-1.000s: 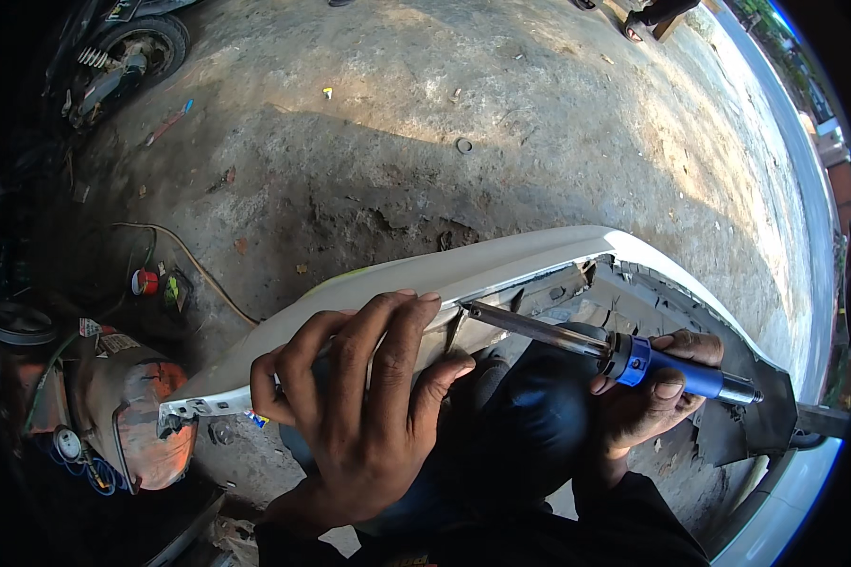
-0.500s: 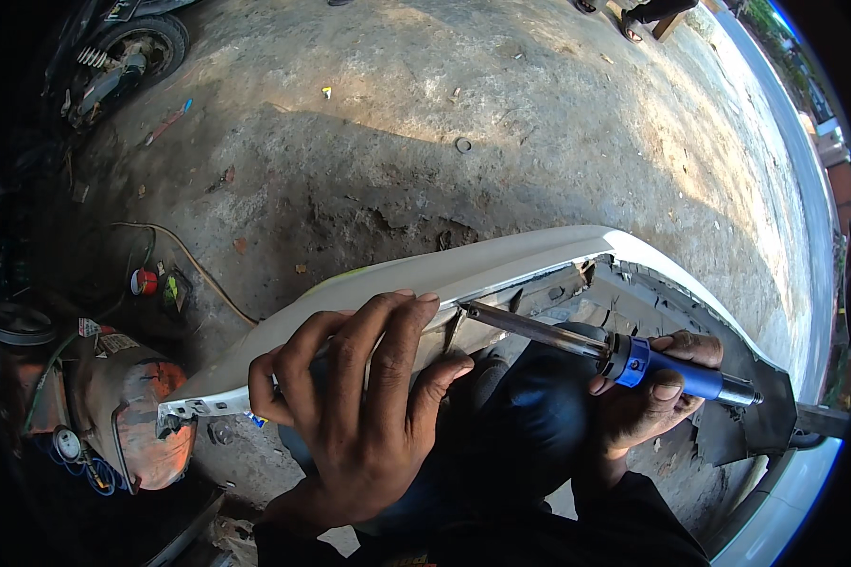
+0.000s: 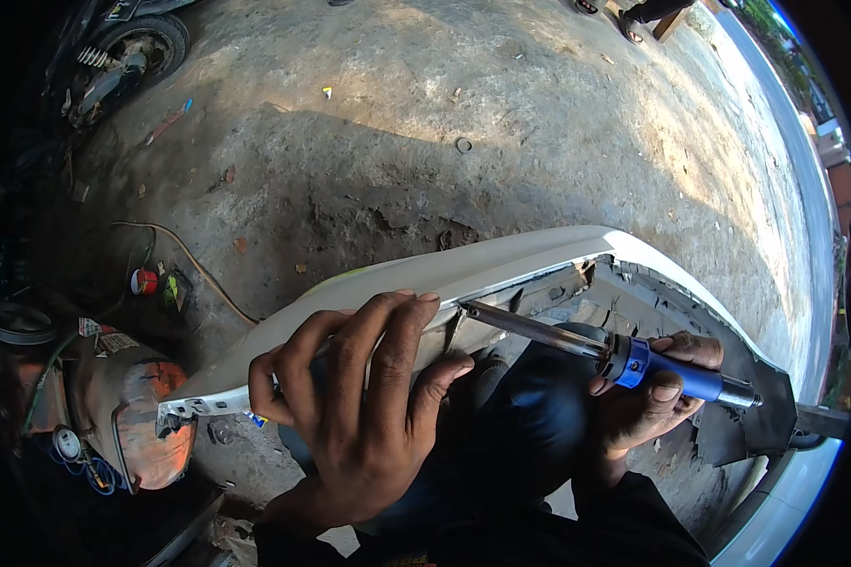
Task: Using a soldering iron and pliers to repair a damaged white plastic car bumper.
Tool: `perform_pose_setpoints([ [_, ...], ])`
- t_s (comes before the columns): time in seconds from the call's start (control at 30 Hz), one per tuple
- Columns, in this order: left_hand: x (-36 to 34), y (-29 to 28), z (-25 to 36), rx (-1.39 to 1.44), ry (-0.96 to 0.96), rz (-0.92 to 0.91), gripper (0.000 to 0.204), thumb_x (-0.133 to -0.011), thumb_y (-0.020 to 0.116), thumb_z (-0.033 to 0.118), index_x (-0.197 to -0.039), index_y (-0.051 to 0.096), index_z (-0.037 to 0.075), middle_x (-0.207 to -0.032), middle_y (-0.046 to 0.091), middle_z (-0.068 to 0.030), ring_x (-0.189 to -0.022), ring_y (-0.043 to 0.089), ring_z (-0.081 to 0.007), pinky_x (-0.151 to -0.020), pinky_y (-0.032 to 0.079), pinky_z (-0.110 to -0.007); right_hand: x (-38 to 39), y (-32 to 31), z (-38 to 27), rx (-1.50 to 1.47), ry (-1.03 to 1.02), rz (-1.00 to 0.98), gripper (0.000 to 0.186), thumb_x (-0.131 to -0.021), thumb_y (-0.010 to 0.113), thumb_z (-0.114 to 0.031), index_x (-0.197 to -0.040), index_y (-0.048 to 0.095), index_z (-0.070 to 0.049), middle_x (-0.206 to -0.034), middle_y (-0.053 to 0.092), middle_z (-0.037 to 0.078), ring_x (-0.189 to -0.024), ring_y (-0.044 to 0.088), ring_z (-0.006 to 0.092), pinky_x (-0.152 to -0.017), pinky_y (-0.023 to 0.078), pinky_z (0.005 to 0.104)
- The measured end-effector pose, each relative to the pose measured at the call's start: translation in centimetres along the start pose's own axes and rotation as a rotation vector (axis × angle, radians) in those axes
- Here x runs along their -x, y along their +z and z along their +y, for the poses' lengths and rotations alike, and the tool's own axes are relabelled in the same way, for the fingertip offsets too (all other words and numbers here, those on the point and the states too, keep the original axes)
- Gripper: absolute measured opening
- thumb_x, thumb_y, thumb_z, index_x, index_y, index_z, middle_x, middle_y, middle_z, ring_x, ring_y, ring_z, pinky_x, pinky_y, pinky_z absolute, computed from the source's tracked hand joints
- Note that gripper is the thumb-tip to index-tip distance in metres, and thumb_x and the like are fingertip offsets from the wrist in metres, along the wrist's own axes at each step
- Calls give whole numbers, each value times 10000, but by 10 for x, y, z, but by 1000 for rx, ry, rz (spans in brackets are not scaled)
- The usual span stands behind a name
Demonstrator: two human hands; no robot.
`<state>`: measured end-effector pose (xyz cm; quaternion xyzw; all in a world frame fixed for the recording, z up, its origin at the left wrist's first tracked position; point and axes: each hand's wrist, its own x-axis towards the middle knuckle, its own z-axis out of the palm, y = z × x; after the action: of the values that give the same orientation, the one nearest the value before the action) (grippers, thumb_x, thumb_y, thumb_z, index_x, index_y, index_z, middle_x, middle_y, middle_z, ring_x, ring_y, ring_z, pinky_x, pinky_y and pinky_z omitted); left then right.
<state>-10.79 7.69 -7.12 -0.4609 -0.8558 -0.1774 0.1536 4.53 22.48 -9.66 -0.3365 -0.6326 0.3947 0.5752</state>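
A long, curved white car bumper lies across in front of my knees, its rough grey inner side toward me. My left hand rests against its edge with the fingers spread and slightly bent, the thumb apart from them. In my right hand is a soldering iron with a blue handle and a slotted metal barrel, the fingers wrapped round the handle. Its tip meets the bumper's inner edge just right of my left fingertips. Whatever lies under my left palm is hidden.
At the left stand a worn orange tank with a pressure gauge, and a red can. A hose runs to the bumper. A motorcycle wheel is far left; another person's foot shows far right.
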Motion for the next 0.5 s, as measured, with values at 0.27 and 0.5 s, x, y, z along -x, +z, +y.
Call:
perform_pose_setpoints([
  [0.27,0,0,0,1,3,0,542,-878,613,551,-1187,674,109,-1159,669,0,-1122,525,-253,-1014,254,-484,1,0,1,7,21,-5,661,-774,785,-579,-928,496,-5,-782,530,60,-538,598,141,-514,528,250],
  [0.5,0,0,0,2,1,6,544,-875,614,556,-1181,677,111,-1159,669,3,-1123,525,-250,-1019,249,-481,0,-7,11,-19,74,115,675,-760,789,-593,-926,484,-14,-795,521,70,-547,580,148,-511,536,264],
])
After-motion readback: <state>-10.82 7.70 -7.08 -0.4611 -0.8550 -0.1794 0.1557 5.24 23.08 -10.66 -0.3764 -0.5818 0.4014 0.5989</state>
